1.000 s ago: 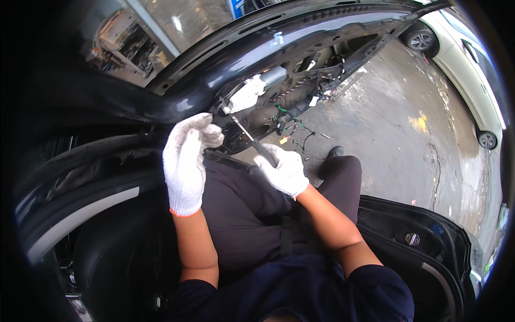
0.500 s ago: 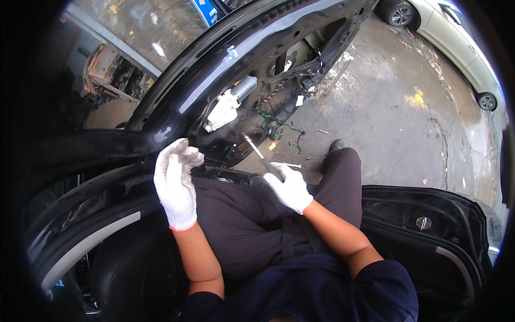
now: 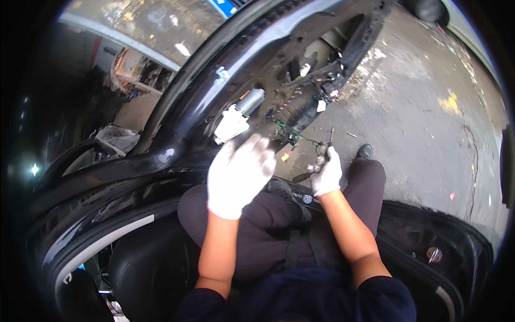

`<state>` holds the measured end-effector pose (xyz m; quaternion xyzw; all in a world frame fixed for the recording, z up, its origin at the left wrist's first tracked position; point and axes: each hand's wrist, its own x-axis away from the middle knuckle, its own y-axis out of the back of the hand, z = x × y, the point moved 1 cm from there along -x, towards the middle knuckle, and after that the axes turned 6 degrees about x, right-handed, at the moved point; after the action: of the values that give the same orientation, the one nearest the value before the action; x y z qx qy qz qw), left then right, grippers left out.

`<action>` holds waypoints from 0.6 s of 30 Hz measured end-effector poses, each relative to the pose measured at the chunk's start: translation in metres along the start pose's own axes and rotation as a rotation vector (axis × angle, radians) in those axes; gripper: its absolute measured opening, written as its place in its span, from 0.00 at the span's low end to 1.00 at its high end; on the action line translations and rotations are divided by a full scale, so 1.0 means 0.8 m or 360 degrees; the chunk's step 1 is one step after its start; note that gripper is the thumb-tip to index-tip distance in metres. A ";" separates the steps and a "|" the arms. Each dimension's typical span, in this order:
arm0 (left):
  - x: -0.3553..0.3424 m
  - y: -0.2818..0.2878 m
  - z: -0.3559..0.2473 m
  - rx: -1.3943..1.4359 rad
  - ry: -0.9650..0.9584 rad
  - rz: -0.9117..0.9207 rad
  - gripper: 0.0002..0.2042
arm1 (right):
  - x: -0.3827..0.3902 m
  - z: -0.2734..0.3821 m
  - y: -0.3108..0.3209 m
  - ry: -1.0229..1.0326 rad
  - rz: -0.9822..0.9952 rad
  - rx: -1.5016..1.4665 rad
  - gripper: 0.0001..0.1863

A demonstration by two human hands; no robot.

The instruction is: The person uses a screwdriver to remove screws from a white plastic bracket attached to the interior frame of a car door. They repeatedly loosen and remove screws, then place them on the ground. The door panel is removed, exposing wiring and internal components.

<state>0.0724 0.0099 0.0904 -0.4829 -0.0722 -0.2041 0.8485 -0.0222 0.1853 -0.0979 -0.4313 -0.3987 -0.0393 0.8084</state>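
Observation:
My left hand point(image 3: 238, 174), in a white glove, is raised in front of the open black car door point(image 3: 206, 102). Its fingers are stretched out, slightly smeared by motion, and hold nothing visible. Just beyond them is a white window motor unit point(image 3: 230, 126) with a grey cylinder, mounted on the door's bare inner side. To the right, my gloved right hand point(image 3: 327, 174) is closed round a screwdriver point(image 3: 331, 134), its thin shaft pointing up and away from me. A dark piece point(image 3: 301, 177) sticks out left of that hand; I cannot tell whether it belongs to the screwdriver.
Green wiring point(image 3: 292, 132) hangs from the door near the ground. My legs bend over the door sill point(image 3: 304, 198), one shoe point(image 3: 365, 152) on the wet concrete. Another black door panel point(image 3: 434, 231) stands at the right. A light-coloured car point(image 3: 472, 37) is parked at the far right.
My left hand has moved right and nearer the motor unit. My right hand has moved right and farther out, turning the screwdriver from pointing left to upright. The whole view has shifted a little.

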 end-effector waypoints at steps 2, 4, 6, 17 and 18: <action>-0.046 -0.001 -0.007 0.2304 0.0891 -0.0102 0.18 | -0.018 0.009 -0.011 -0.0085 -0.0027 0.0011 0.15; -0.089 -0.003 -0.016 0.3296 0.1548 -0.0119 0.11 | -0.023 0.016 -0.016 -0.0053 -0.0105 0.0085 0.14; -0.121 -0.002 -0.019 0.3180 0.1834 -0.0092 0.07 | -0.013 0.022 -0.011 0.0016 -0.0115 0.0200 0.16; -0.100 -0.033 0.012 0.4249 0.1958 0.1642 0.40 | 0.044 0.067 0.094 0.0331 -0.0052 0.0455 0.22; -0.101 -0.037 0.012 0.4216 0.1888 0.1660 0.39 | 0.042 0.064 0.095 0.0311 -0.0074 0.0491 0.23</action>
<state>-0.0122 0.0268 0.0929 0.7687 0.3122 0.1574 0.5356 0.0002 0.2797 -0.1100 -0.2868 -0.3294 -0.0380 0.8988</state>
